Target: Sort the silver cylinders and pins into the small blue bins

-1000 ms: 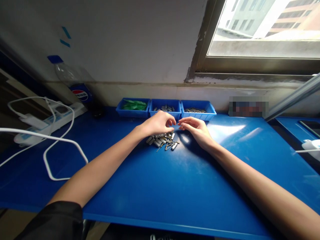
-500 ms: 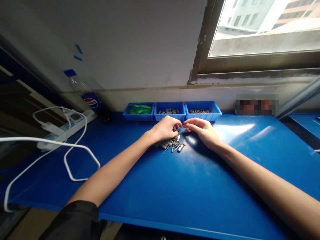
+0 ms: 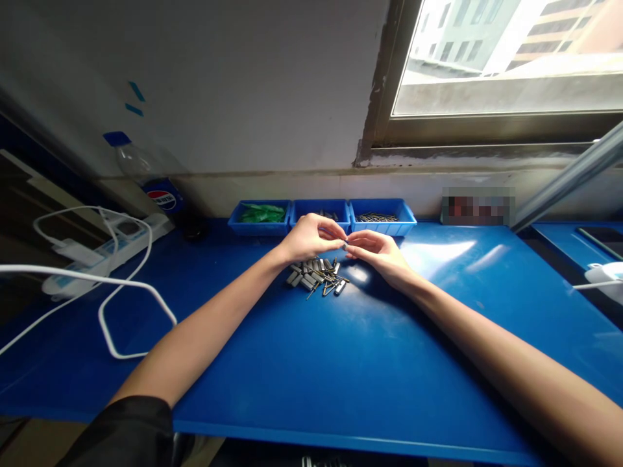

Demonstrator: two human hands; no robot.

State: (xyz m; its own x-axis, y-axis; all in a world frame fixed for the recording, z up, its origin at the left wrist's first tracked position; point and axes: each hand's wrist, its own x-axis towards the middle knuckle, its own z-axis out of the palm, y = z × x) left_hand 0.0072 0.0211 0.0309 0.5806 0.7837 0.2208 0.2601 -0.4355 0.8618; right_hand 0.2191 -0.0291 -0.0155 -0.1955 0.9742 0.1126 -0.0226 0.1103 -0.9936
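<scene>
My left hand (image 3: 311, 239) is closed in a pinch above the blue table (image 3: 302, 363). Its fingertips meet those of my right hand (image 3: 382, 254), which is pinched as well. Between them a speck of a small grey metal part (image 3: 345, 245) shows; the fingers cover most of it. Just below and nearer to me lies a loose pile of short silver metal cylinders (image 3: 307, 281) mixed with thin brass-coloured pins (image 3: 329, 285).
Behind the hands stand three blue bins: one with green plastic (image 3: 263, 213), one with silver parts (image 3: 327, 215), one with thin pins (image 3: 377, 217). A cola bottle (image 3: 165, 198), a power strip (image 3: 121, 250) and white cables (image 3: 141, 285) are at left.
My left hand has lifted off the pile and come to meet my right fingertips, a small part now between them. More of the pile shows. The view has shifted slightly right.
</scene>
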